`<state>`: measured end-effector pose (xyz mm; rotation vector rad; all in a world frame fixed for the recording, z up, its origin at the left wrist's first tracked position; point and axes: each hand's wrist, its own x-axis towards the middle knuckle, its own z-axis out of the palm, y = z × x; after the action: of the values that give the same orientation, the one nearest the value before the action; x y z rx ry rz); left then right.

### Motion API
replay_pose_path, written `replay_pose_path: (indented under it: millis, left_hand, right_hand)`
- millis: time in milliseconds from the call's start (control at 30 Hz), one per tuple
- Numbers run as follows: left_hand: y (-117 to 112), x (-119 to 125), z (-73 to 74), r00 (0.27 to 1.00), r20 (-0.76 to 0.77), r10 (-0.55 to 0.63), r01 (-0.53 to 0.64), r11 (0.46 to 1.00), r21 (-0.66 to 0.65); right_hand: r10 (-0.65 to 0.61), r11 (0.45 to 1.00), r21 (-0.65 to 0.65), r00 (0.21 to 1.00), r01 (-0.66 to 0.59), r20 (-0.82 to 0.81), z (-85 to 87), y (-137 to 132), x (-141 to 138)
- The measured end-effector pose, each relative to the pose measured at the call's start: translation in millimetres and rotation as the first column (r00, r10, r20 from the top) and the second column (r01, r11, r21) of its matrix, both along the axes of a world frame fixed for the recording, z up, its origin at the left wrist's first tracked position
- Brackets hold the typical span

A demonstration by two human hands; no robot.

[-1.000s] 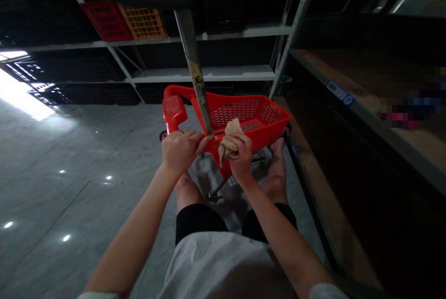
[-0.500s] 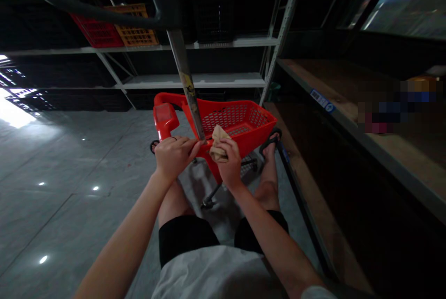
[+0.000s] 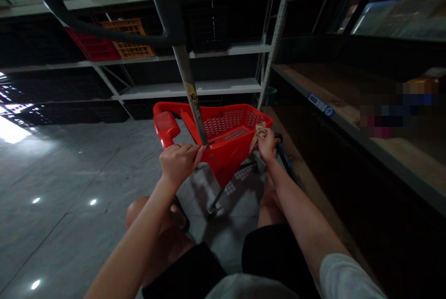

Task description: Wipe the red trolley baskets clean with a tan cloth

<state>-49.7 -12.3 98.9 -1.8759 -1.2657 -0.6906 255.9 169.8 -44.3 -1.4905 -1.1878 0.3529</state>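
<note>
A red plastic shopping cart (image 3: 226, 164) with a perforated basket stands on the floor in front of me. My left hand (image 3: 179, 162) is closed around the cart's red rim, just left of the metal post (image 3: 190, 87). My right hand (image 3: 267, 146) holds a crumpled tan cloth (image 3: 259, 135) against the basket's right end, near its top edge. Overhead, a dark grey handle (image 3: 104, 33) is joined to the post. The cart's lower frame and a caster (image 3: 212, 209) show below, between my legs.
Metal shelving (image 3: 195, 87) behind the cart bears a red crate (image 3: 94, 43), an orange crate (image 3: 130, 38) and dark crates. Along my right runs a wooden shelf (image 3: 334, 99) with a blue label (image 3: 321, 104). Grey concrete floor (image 3: 69, 187) extends to the left.
My right hand has moved right with the cloth, from beside the post to the basket's far right end. My left hand keeps its hold on the cart. My legs have shifted.
</note>
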Motion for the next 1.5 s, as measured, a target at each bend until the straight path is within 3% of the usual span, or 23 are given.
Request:
replay_pose_path:
  millis: [67, 167, 233, 333, 433, 567, 733, 867, 1000, 1100, 1233, 1367, 1500]
  left_hand:
    - [3, 2, -0.3, 1.0, 0.005, -0.007, 0.007, 1.0, 0.028]
    - [9, 3, -0.8, 1.0, 0.017, -0.015, 0.014, 0.998, 0.057]
    - [13, 3, -1.1, 1.0, 0.022, -0.015, 0.014, 0.998, 0.062]
    - [19, 1, -1.2, 1.0, 0.017, -0.012, 0.011, 0.998, 0.054]
    - [20, -4, -0.8, 1.0, 0.026, -0.012, 0.012, 1.0, 0.029]
    - [13, -10, -0.3, 0.998, 0.062, 0.015, -0.01, 0.997, -0.083]
    - [1, -13, -0.4, 0.996, 0.085, 0.036, -0.023, 0.988, -0.151]
    - [-2, -10, -0.7, 0.996, 0.072, 0.049, -0.04, 0.991, -0.126]
    - [0, -6, -1.5, 0.991, 0.102, 0.087, -0.076, 0.991, -0.113]
    - [2, -3, -1.4, 0.985, 0.141, 0.101, -0.088, 0.991, -0.1]
    - [3, 1, 0.4, 0.978, 0.179, 0.105, -0.087, 0.991, -0.102]
    - [-2, 2, 0.5, 0.975, 0.169, 0.143, -0.119, 0.982, -0.144]
    - [-4, 2, -3.3, 0.977, 0.169, 0.132, -0.109, 0.984, -0.142]
  right_hand:
    - [0.007, 1.0, 0.029, 1.0, -0.007, -0.002, 3.9, -4, -11]
    - [0.12, 0.98, 0.156, 0.993, -0.121, 0.013, 14.4, -36, -49]
    - [0.227, 0.94, 0.25, 0.973, -0.232, 0.047, 25.2, -66, -80]
    - [0.355, 0.884, 0.289, 0.93, -0.368, 0.096, 44.4, -103, -116]
    - [0.429, 0.833, 0.302, 0.885, -0.464, 0.18, 55.6, -112, -126]
    - [0.483, 0.784, 0.231, 0.8, -0.576, 0.355, 45.1, -82, -97]
    - [0.441, 0.848, 0.053, 0.758, -0.527, 0.481, 20.9, -21, -28]
    - [0.37, 0.901, -0.026, 0.739, -0.432, 0.563, 21.5, 23, 24]
    - [0.303, 0.948, -0.076, 0.799, -0.31, 0.519, 29.4, 42, 33]
    - [0.35, 0.929, -0.054, 0.821, -0.366, 0.451, 31.3, 22, 1]
    - [0.49, 0.83, 0.083, 0.791, -0.552, 0.365, 41.1, -45, -67]
    - [0.591, 0.74, 0.197, 0.762, -0.643, 0.266, 75.2, -112, -124]
    - [0.674, 0.714, 0.218, 0.737, -0.665, 0.041, 103.7, -138, -146]
